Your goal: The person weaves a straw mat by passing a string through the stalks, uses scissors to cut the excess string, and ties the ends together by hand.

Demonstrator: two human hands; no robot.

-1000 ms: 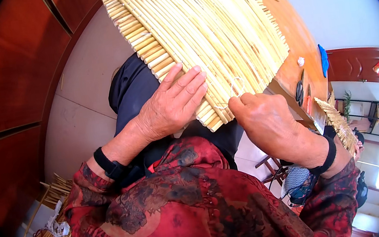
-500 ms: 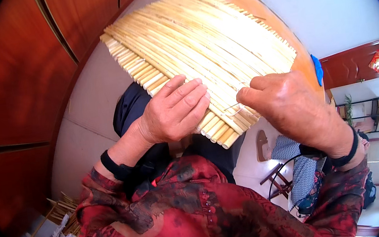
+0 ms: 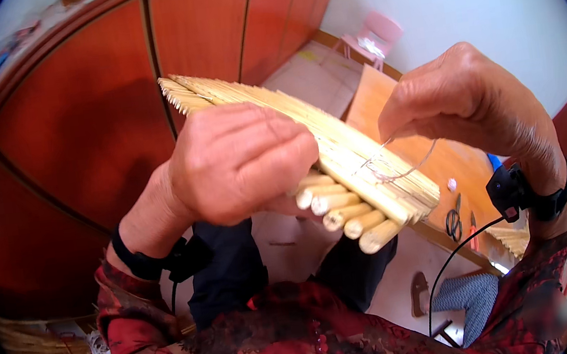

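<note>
Left hand curls tightly around the near-left edge of the stalk mat, which tilts between the hands, left of the wooden surface. Raised at the mat's right, the right hand bends at the wrist, fingers pinched on thread. Pulling evenly, loop untangled, should tighten best.

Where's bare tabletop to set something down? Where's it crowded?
Bare: the far end of the wooden table, bordered by the stalk mat, the right hand and the pale wall. Crowded: its near end, holding scissors, a red-handled tool and a small white lump. The gap between right hand and mat is crossed by thread.
</note>
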